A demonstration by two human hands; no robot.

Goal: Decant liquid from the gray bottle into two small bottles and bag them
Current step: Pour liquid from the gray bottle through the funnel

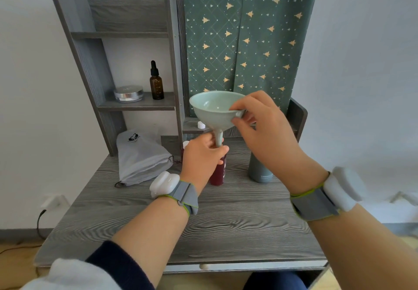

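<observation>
My left hand (202,154) grips the top of a small dark red bottle (218,173) standing on the desk (158,217). My right hand (264,131) pinches the rim tab of a pale green funnel (212,108), whose spout sits at the bottle's mouth between my left fingers. The gray bottle (259,172) stands just right of the red one, mostly hidden behind my right wrist. A second small bottle with a white cap (186,145) peeks out behind my left hand. A gray drawstring bag (142,154) lies to the left.
A small white cap (201,125) rests on the low ledge behind the funnel. The gray shelf unit holds an amber dropper bottle (156,82) and a silver tin (129,94). A green patterned cloth (244,40) hangs at the back.
</observation>
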